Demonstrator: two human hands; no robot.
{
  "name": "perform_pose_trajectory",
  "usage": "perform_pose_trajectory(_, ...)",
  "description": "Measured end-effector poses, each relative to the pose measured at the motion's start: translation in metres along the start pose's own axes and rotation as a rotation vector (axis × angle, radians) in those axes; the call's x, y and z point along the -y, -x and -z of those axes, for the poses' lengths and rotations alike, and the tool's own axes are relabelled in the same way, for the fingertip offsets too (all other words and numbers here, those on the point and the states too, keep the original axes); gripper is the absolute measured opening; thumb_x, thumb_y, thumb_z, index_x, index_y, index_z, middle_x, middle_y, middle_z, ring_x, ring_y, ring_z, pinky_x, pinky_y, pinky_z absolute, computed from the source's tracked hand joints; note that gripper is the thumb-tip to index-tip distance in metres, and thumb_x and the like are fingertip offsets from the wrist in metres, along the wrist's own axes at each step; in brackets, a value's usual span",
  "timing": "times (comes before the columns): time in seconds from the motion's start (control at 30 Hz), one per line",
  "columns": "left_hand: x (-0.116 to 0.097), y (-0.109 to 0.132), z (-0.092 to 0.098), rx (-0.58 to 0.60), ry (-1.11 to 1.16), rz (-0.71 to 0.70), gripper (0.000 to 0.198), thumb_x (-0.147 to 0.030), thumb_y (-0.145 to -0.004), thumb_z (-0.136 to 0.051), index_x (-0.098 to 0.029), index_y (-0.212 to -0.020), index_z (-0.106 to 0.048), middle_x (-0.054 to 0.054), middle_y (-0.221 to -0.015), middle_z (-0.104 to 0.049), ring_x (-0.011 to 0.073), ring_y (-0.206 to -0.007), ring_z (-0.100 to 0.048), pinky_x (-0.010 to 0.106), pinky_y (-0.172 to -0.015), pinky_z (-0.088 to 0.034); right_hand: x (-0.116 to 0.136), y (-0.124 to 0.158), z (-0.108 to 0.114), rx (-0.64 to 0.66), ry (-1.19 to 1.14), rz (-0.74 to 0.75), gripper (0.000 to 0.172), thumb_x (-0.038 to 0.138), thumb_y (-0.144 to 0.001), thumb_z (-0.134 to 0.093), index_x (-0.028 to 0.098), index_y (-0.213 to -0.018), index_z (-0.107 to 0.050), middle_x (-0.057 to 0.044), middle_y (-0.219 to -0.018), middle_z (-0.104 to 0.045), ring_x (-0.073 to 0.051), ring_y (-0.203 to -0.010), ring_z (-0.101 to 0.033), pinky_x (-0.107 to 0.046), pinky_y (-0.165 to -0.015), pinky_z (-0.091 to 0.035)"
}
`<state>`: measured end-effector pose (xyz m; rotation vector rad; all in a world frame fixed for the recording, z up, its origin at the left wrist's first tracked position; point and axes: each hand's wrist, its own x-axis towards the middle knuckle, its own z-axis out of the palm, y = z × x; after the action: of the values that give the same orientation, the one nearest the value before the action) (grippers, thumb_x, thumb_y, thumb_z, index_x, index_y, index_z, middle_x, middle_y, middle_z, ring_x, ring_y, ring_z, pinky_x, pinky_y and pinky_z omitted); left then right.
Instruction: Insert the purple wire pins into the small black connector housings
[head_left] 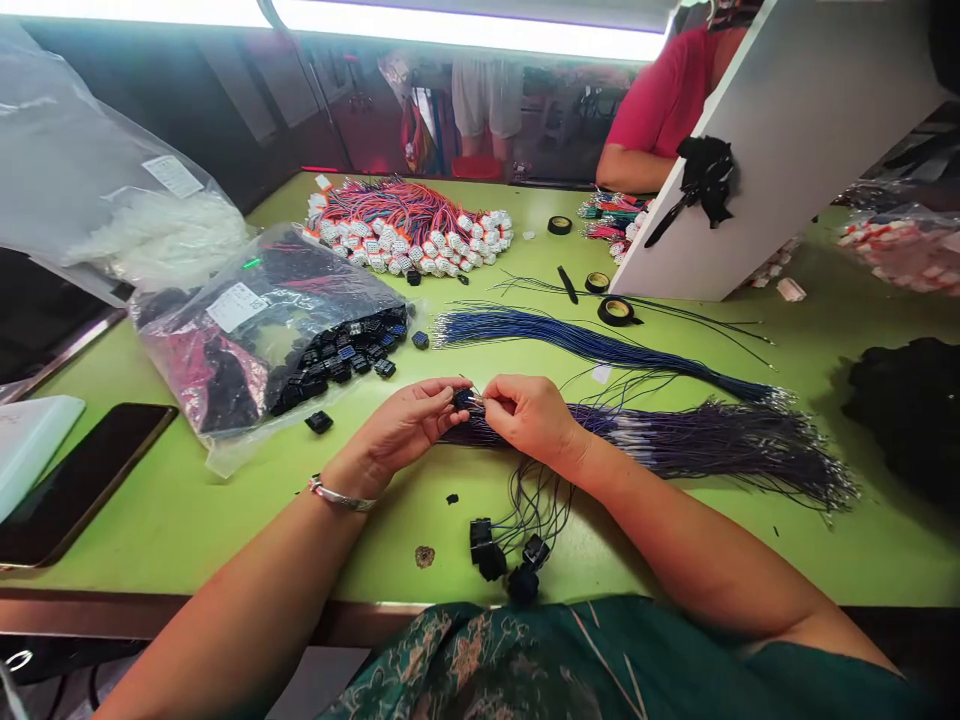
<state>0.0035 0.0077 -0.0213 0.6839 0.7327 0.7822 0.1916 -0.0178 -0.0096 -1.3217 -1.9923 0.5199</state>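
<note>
Over the middle of the green table, my left hand [411,422] is closed on a small black connector housing [463,398]. Close against it, my right hand [531,415] pinches a thin wire whose metal end [478,399] meets the housing; how deep it sits cannot be made out. Beneath and right of my hands lies a bundle of dark purple wires [705,445]. A bundle of blue wires [570,340] lies just beyond. Nearer my body, several black connectors [489,555] with wires attached rest on the table.
A clear bag [247,340] spills black connectors at the left, near a phone [90,480]. White connectors with red wires [409,235] are heaped at the back. Tape rolls [616,311] lie before a white slanted panel [757,160]. Another person's arm [637,160] shows behind it.
</note>
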Motion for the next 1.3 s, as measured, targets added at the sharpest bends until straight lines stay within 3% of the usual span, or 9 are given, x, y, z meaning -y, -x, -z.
perform_pose_trajectory(0.23,0.0,0.001,-0.002,-0.022,-0.026,-0.014,0.021,-0.016,-0.072,-0.076,-0.01,-0.092,-0.072,0.007,-0.085,-0.073,0.0098,-0.063,-0.068,0.015,-0.064,-0.056,-0.001,0.0,0.004,0.023,0.135,0.131,0.016,0.014,-0.079,-0.05,0.016,-0.07,-0.062,-0.003,-0.066,-0.064,-0.012,-0.06,-0.05,-0.023,-0.059,-0.033)
perform_pose_trajectory(0.57,-0.002,0.002,-0.001,-0.03,-0.059,-0.013,0.025,-0.02,-0.069,-0.079,-0.011,-0.091,-0.073,0.007,-0.084,-0.073,0.0103,-0.063,-0.068,0.016,-0.063,-0.056,-0.002,0.001,0.004,0.062,0.166,0.171,0.016,0.014,-0.08,-0.048,0.018,-0.07,-0.061,-0.002,-0.067,-0.063,-0.012,-0.061,-0.049,-0.024,-0.059,-0.032)
perform_pose_trajectory(0.8,0.005,0.003,-0.004,-0.073,-0.16,-0.163,0.022,-0.018,-0.064,-0.082,-0.013,-0.083,-0.072,0.004,-0.08,-0.072,0.0147,-0.072,-0.069,0.027,-0.075,-0.057,0.002,0.003,0.003,0.058,0.335,0.198,0.018,0.016,-0.081,-0.047,0.017,-0.066,-0.057,-0.002,-0.063,-0.06,-0.013,-0.058,-0.045,-0.027,-0.057,-0.027)
perform_pose_trajectory(1.07,0.005,0.002,-0.002,-0.058,-0.151,-0.136,0.026,-0.021,-0.062,-0.083,-0.012,-0.084,-0.073,0.006,-0.081,-0.073,0.0141,-0.069,-0.069,0.027,-0.075,-0.057,-0.005,0.002,-0.002,0.077,0.251,0.189,0.015,0.016,-0.082,-0.047,0.017,-0.074,-0.059,-0.003,-0.067,-0.062,-0.013,-0.06,-0.047,-0.025,-0.058,-0.03)
perform_pose_trajectory(1.3,0.01,0.004,-0.009,-0.11,-0.275,-0.175,0.027,-0.022,-0.062,-0.083,-0.012,-0.086,-0.073,0.007,-0.08,-0.074,0.0166,-0.07,-0.07,0.029,-0.074,-0.057,-0.003,0.002,-0.009,0.075,0.06,0.03,0.013,0.014,-0.079,-0.05,0.017,-0.069,-0.058,-0.002,-0.064,-0.061,-0.011,-0.057,-0.046,-0.024,-0.058,-0.033)
